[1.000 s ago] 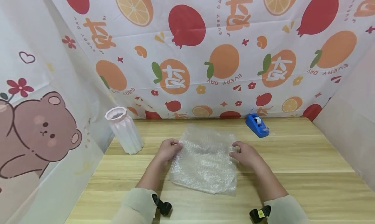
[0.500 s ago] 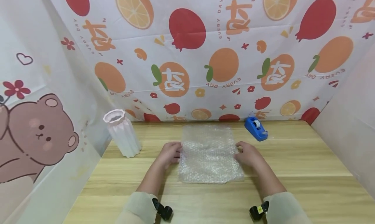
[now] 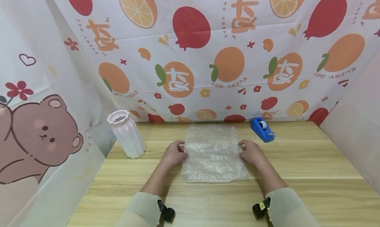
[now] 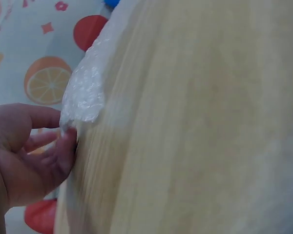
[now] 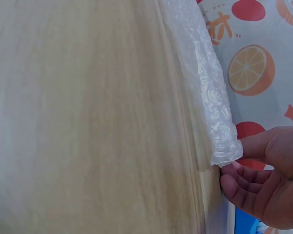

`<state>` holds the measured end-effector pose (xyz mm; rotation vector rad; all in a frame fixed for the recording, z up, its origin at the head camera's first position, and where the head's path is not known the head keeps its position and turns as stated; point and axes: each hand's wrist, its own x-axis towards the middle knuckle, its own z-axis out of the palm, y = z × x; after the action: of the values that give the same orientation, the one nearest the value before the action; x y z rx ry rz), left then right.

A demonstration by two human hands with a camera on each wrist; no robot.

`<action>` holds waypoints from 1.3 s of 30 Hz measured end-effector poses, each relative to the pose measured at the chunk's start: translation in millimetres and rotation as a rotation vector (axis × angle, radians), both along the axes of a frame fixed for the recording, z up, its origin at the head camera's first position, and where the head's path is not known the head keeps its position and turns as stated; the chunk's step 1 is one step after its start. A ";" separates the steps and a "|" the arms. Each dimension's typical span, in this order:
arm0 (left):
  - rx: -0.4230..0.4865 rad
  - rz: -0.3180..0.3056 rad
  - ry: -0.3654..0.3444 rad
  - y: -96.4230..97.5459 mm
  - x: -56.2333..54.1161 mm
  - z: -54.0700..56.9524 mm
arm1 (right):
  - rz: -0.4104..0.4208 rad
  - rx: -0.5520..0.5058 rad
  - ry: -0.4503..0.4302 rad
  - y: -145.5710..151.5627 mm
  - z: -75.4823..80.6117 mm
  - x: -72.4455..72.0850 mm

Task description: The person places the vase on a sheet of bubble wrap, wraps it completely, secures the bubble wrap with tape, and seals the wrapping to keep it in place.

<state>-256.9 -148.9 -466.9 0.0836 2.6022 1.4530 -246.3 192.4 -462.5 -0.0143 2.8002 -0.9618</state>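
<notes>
I have left hand (image 3: 174,153) and right hand (image 3: 251,151) touching opposite edges of bubble wrap (image 3: 213,156), fingers bent; can't tell whether they pinch.

Wood-grained worktop (image 3: 311,161) beneath the hands (image 3: 174,152); beyond them hangs a white fruit-printed cloth (image 3: 205,60); to their left, a bear-printed cloth (image 3: 53,134); to their right, a plain pale surface (image 3: 356,128); soft glare (image 3: 205,202) on the nearer side

Head: we looked forward and down. Wrists: we looked close over the surface (image 3: 326,200), both views sharing the bubble wrap (image 3: 213,154).
</notes>
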 end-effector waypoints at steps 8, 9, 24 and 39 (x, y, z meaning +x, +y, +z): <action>-0.534 -0.173 0.317 16.9 9.2 8.6 | 0.030 0.033 -0.032 -12.4 6.8 2.1; -0.558 -0.218 0.315 18.9 10.6 10.4 | 0.052 0.033 -0.045 -14.8 7.5 3.2; -0.638 -0.330 0.112 25.1 15.8 20.6 | 0.193 0.054 -0.116 -8.6 13.8 26.1; -0.566 -0.303 0.167 15.8 16.1 22.1 | 0.214 -0.028 -0.131 8.2 3.2 37.6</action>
<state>-240.8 -133.1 -444.8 0.5176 2.8633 0.6072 -208.8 200.6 -459.2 -0.2403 2.6017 -0.9156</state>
